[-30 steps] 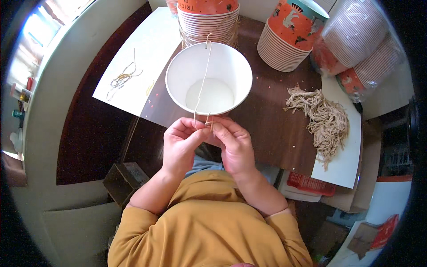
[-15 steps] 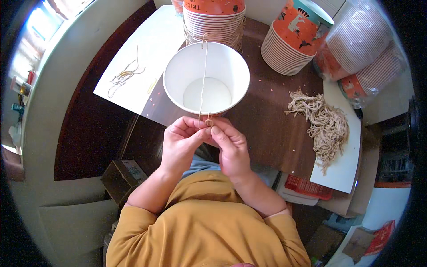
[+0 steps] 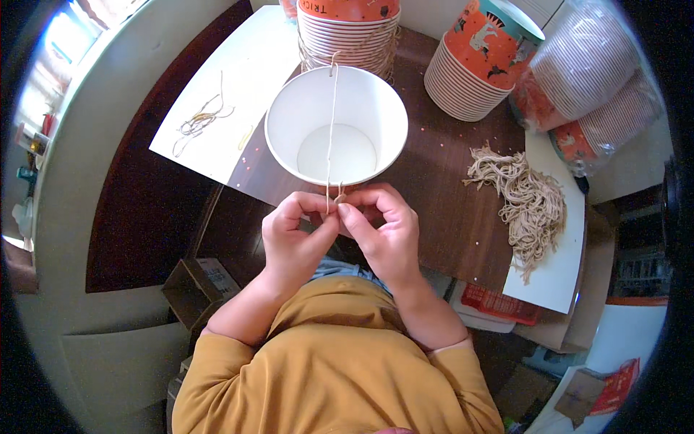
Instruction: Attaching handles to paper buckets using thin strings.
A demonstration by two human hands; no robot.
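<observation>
A paper bucket (image 3: 383, 116) with a white inside stands tilted toward me at the table's near edge. A beige string (image 3: 332, 130) is fastened at its far rim and runs across the opening to the near rim. There my left hand (image 3: 300, 235) pinches the string between thumb and fingertips. My right hand (image 3: 383, 228) is closed beside it, thumb and forefinger pressed on a small loop of the same string just below the near rim. The fingertips of both hands almost touch. The exact shape of the knot is hidden by my fingers.
Behind the bucket rises a stack of orange-printed buckets (image 3: 348, 36) with strings around it. Another bucket stack (image 3: 470, 79) stands right, near plastic-wrapped buckets (image 3: 585, 65). A heap of beige strings (image 3: 528, 206) lies at the right; loose strings (image 3: 202, 123) lie on a white sheet (image 3: 253, 43).
My right hand has shifted slightly to the right, and its fingers have spread further from the left hand. The string loop stays at the near rim.
</observation>
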